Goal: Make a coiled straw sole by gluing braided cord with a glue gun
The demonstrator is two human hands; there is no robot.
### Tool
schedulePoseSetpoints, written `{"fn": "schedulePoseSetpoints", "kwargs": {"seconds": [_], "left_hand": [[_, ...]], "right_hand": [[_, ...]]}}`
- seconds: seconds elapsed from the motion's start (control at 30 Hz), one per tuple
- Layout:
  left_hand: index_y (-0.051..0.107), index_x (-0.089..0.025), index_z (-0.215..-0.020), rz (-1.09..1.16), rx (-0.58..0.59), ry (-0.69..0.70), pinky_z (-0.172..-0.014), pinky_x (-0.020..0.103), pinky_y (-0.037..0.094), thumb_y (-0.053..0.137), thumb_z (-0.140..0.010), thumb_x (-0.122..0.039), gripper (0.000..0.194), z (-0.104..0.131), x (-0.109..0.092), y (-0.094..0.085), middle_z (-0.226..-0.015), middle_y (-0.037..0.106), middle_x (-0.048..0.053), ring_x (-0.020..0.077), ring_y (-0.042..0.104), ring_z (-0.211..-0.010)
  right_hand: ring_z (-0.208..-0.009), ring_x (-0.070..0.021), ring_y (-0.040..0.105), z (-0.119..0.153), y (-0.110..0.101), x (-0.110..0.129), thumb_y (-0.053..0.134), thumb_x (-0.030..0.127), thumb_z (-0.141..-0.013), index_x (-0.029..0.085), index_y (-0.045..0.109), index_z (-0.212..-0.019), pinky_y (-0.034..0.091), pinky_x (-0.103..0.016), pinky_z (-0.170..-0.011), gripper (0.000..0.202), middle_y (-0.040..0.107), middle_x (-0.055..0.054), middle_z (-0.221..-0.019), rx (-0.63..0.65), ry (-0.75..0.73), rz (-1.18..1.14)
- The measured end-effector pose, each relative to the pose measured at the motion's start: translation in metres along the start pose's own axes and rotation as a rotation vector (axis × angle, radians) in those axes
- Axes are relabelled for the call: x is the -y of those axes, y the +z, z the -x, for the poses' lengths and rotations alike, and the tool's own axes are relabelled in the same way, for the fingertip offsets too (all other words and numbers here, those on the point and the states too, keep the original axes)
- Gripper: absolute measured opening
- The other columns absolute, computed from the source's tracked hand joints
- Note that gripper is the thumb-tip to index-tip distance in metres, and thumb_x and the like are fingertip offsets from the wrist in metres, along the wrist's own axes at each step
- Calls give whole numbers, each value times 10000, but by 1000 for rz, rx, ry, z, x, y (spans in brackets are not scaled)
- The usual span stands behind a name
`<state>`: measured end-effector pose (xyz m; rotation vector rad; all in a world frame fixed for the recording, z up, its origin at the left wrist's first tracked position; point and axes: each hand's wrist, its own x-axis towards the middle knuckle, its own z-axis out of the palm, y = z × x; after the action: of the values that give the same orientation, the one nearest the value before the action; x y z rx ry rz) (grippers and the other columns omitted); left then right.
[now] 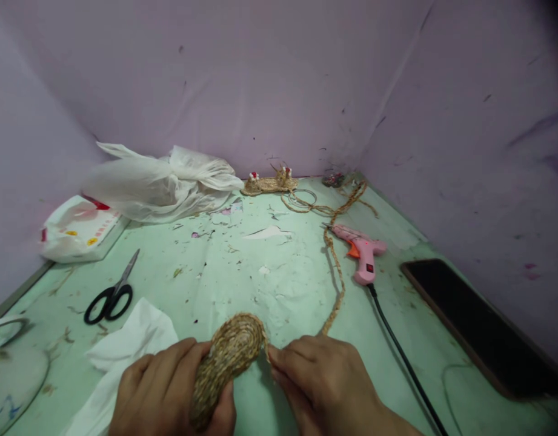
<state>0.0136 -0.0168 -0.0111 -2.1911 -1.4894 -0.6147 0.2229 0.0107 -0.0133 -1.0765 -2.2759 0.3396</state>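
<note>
My left hand [165,387] is closed around an oval coil of braided straw [237,342], shaped like a small shoe sole and tilted upright near the table's front. At the coil's right edge, my right hand [324,378] pinches the straw cord that comes off it. Beyond that hand the loose straw cord [337,272] runs away over the table to the back right corner. A pink glue gun [365,251] lies beside the cord, its nozzle pointing left, with a black cable leading toward me.
Black-handled scissors [111,300] and a white tissue [140,330] lie at left. Behind them sit a tissue pack [88,233] and a white plastic bag [169,181]. A finished-looking straw piece [269,184] with red-and-white decorations rests by the back wall. A dark phone [478,327] lies at right.
</note>
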Motion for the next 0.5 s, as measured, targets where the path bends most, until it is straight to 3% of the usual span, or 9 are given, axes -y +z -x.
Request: {"fn": "schedulePoseSetpoints", "kwargs": {"seconds": [0.13,0.33,0.5], "left_hand": [[557,-132,-938,2,15,-1,-689,429,429,581,-714,-280,269,-1,0,1,-819,680,110,258,625,-706],[553,-132,-925,20,21,17,-684,401,427,594,-697,-272,271,-2,-1,1,-811,678,96,241,627,-698],[557,-126,-900,35,49,32,-681,388,416,592,-680,-241,251,-1,-5,2,-796,668,96,225,620,-688]], "right_hand": [[-439,-146,545,-1,4,5,456,127,-752,123,671,-908,312,-273,-421,266,608,-8,-535,-46,-39,62],[-480,-158,528,0,9,7,499,128,-652,73,650,-983,334,-281,-420,368,619,-32,-587,9,-64,111],[-481,-171,517,1,13,13,545,66,-571,121,644,-744,319,-302,-407,207,614,-42,-569,-24,-108,294]]}}
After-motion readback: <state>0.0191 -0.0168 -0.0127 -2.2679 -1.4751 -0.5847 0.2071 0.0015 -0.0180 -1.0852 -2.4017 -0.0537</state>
